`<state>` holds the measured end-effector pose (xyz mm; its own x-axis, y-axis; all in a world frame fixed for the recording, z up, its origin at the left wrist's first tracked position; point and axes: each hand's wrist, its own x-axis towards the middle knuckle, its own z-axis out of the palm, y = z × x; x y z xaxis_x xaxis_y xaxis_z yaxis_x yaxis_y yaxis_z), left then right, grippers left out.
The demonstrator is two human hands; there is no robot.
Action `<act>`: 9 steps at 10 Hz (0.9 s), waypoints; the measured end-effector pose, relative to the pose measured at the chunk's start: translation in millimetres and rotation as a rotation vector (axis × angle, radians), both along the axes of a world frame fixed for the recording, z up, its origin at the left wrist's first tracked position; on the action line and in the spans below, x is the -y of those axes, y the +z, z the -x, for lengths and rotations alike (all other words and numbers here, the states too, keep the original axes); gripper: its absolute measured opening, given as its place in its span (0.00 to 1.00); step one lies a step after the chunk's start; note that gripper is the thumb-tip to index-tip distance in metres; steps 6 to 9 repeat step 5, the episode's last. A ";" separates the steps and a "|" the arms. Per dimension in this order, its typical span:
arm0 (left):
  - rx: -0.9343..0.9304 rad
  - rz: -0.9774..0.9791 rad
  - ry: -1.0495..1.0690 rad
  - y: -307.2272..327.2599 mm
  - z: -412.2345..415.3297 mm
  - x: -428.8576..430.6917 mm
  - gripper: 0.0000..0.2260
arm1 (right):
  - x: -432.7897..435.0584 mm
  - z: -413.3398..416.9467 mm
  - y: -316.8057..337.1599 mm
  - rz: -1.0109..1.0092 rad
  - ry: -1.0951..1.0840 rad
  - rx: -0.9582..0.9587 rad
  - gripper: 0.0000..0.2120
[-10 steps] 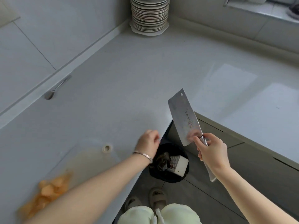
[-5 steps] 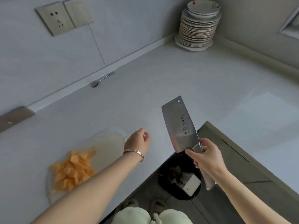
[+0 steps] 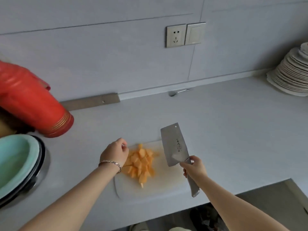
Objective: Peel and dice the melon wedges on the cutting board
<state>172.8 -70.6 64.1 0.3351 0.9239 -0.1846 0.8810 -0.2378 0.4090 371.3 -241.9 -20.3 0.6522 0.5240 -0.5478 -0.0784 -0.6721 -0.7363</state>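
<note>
right hand (image 3: 194,169) wraps the cleaver (image 3: 174,144) at the handle top. blade is up off the board and points toward 11 o'clock, flat side to the camera. left hand (image 3: 115,153) hovers at 9 o'clock of the diced melon (image 3: 141,161), fingers loosely curled, nothing seen in it, knuckles just beside the pile. the dice lie heaped on the 10 o'clock part of the cutting board (image 3: 160,185). no rind or whole wedge is visible, so the task looks about done.

risks:
- blade comes down or sweeps toward 9 o'clock to gather the dice while the left fingers are that close, so a nick is possible.
- the board's 6 o'clock edge is near the counter (image 3: 233,130) lip. a hard scrape could slide it or flick cubes onto the floor.
- the wet juice patch at the board's 3 o'clock makes cubes skid, and one piece at 6 o'clock of the pile already lies apart.
- the grip is high on the handle with the end hanging free, so a damp palm could let the cleaver twist.
</note>
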 end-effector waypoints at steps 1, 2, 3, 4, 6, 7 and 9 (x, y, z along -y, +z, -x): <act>-0.040 0.022 -0.022 -5.3 17.7 -11.0 0.09 | -7.7 4.4 -11.5 0.100 0.022 0.101 0.12; -0.067 0.033 -0.050 -11.8 25.9 -21.9 0.10 | -11.7 9.1 -12.0 0.298 0.160 0.350 0.13; -0.084 0.068 -0.104 -15.3 26.5 -27.1 0.10 | -14.3 13.0 -10.4 0.352 0.162 0.404 0.10; -0.083 0.073 -0.148 -14.1 24.0 -29.5 0.11 | -16.3 12.4 -14.9 0.349 0.160 0.420 0.09; -0.113 0.090 -0.178 -10.4 18.2 -33.1 0.11 | -18.6 11.4 -8.7 0.391 0.197 0.464 0.13; -0.113 0.090 -0.178 -10.4 18.2 -33.1 0.11 | -18.6 11.4 -8.7 0.391 0.197 0.464 0.13; -0.113 0.090 -0.178 -10.4 18.2 -33.1 0.11 | -18.6 11.4 -8.7 0.391 0.197 0.464 0.13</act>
